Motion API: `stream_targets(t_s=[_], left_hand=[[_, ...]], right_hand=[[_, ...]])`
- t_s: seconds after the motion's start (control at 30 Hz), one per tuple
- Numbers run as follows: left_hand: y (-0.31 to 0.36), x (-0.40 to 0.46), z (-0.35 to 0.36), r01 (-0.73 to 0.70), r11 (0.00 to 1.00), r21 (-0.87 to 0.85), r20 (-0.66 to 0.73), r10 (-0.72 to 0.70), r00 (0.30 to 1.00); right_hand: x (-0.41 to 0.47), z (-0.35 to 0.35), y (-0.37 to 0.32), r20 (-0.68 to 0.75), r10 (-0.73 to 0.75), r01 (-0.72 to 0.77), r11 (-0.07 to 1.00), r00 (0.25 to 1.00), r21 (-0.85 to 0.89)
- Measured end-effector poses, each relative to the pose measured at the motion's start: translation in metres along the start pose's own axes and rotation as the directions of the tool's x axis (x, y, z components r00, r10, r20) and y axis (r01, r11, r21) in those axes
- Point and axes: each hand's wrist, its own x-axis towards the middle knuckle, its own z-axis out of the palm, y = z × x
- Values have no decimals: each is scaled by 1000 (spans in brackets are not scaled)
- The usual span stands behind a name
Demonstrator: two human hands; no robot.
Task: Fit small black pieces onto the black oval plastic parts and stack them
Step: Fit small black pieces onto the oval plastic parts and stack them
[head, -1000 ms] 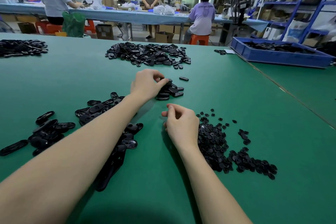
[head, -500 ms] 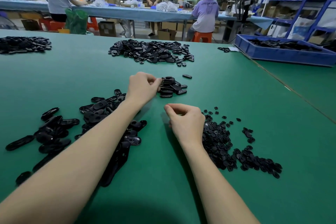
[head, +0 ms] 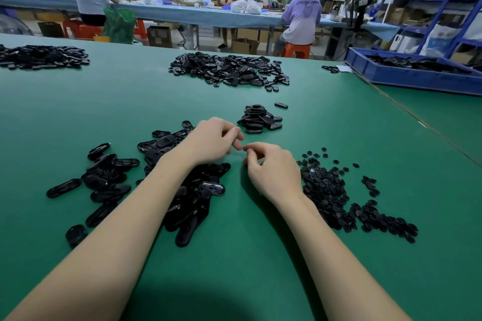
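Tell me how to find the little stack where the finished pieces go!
Start on the green table. Look just past the two hands to the small neat stack, alone between the near piles and the big far heap. It is piled up, not spread flat.

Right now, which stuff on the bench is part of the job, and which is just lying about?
In the job: ovals; small pieces; stack; left hand; right hand.

Lying about: far pile; left pile; blue tray; stray oval.

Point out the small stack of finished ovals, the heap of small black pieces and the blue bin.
stack of finished ovals [head: 258, 118]: head view, middle of the stack.
heap of small black pieces [head: 328, 190]: head view, dense middle.
blue bin [head: 407, 78]: head view, front wall.
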Motion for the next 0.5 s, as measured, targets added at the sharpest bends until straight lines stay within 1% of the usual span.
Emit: stream_targets(t_s=[0.17, 0.33, 0.4, 0.5], left_hand=[[-3, -4, -10, -12, 1000, 7, -29, 12, 1000], [-6, -6, -16, 3, 1000, -7, 26, -3, 1000], [-7, -6, -16, 12, 1000, -29, 51, -11, 999], [-7, -6, -16, 28, 998, -48, 75, -24, 997]], right_hand=[[-3, -1, -5, -10, -101, 100, 993, 995, -69], [-10, 7, -18, 58, -222, 227, 968, 973, -109], [-11, 11, -22, 74, -233, 240, 965, 970, -103], [-8, 9, -20, 68, -205, 212, 972, 976, -104]])
